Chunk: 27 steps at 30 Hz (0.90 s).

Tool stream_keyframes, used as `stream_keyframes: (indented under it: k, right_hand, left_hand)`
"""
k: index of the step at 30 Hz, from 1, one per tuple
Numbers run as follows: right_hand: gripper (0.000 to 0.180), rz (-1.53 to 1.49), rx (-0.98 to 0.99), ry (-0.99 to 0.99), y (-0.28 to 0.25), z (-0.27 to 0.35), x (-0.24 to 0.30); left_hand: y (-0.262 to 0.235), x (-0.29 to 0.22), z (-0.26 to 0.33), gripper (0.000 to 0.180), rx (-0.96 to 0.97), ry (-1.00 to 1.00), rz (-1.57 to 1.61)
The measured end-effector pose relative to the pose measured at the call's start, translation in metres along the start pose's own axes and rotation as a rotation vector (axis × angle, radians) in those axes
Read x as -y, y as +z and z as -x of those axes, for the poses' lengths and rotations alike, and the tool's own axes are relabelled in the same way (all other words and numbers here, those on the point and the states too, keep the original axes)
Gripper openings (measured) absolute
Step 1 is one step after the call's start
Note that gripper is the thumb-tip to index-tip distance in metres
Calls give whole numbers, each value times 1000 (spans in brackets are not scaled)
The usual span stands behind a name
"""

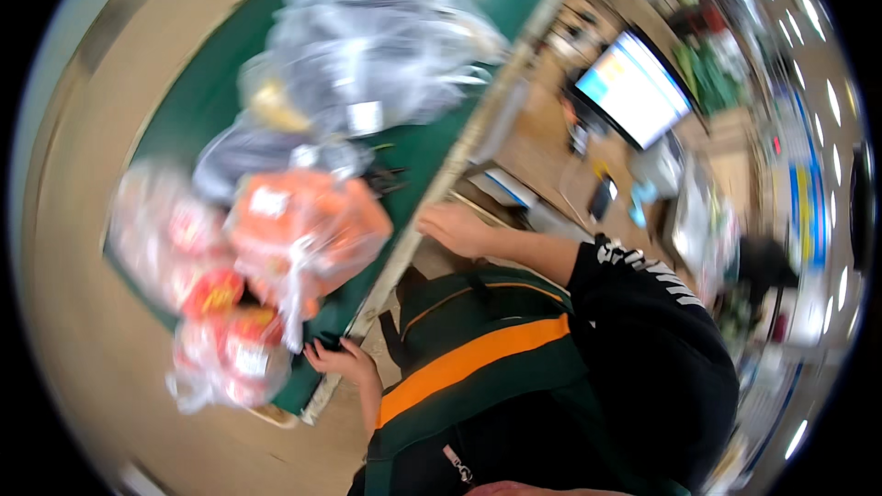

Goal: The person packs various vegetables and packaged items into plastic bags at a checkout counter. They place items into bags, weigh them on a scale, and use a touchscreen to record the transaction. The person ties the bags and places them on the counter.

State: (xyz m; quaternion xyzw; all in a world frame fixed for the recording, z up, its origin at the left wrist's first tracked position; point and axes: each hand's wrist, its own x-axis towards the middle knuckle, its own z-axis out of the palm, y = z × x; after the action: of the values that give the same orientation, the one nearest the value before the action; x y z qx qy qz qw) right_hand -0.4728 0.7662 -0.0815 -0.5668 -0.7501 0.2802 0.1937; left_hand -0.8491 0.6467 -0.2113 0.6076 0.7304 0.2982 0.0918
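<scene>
My left hand point(340, 360) is open at the near edge of the green counter point(413, 165), its fingers apart beside a clear bag of red-and-yellow packages point(230, 358). Farther right along that edge is my right hand point(457, 229), its fingers curled closed; whatever they may hold is hidden. Between the hands and the far side lies a knotted clear bag of orange produce point(308, 225), apparently carrots. Behind it sits a large, cloudy plastic bag point(354, 55) with a white label. Another clear bag point(152, 220) with reddish contents rests at the left. Motion blur softens the bags.
To the right, a wooden desk point(542, 152) carries a lit monitor point(632, 87) and a dark phone-like device point(603, 197). A green apron with an orange band point(478, 358) covers my front. Tan floor point(69, 266) runs beyond the counter.
</scene>
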Motion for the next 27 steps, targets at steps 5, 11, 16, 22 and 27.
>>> stream_keyframes:
  k: [5, 11, 16, 22, 27]
  right_hand:
    - [48, 23, 389, 1366, 41, 350, -94]
    - [53, -108, -108, 1712, 120, 584, -200]
    - [48, 135, -1021, 1683, 99, 538, -249]
    - [35, -237, -662, 1458, 80, 573, -242]
    - [33, -1153, -1114, 1102, 94, 590, -227]
  left_hand:
    - [11, -53, 27, 27, 675, 26, 383]
    - [63, -211, 23, 31, 1045, 779, 189]
    - [100, -381, 54, 20, 1044, 871, 341]
    - [126, -496, 144, 14, 1090, 1005, 396]
    - [127, -532, 190, 13, 1227, 1134, 290]
